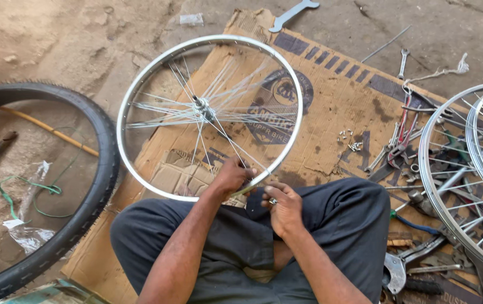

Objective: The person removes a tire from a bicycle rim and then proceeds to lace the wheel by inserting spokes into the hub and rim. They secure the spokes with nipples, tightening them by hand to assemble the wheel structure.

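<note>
A silver bicycle wheel rim [140, 81] with thin spokes and a hub [202, 107] lies tilted on a sheet of cardboard [337, 101] in front of my crossed legs. My left hand [231, 177] reaches inside the rim and grips a spoke near its lower edge. My right hand [282, 207] sits just outside that lower edge, fingers pinched on a small metal piece at the rim. Dark trousers cover my knees below.
A black tyre [98, 186] lies on the dirt at left. More spoked rims [438, 186] rest at right over pliers, spanners and other tools [402, 141]. Small spoke nipples [349, 141] sit on the cardboard. A flat wrench [292, 14] lies at the top.
</note>
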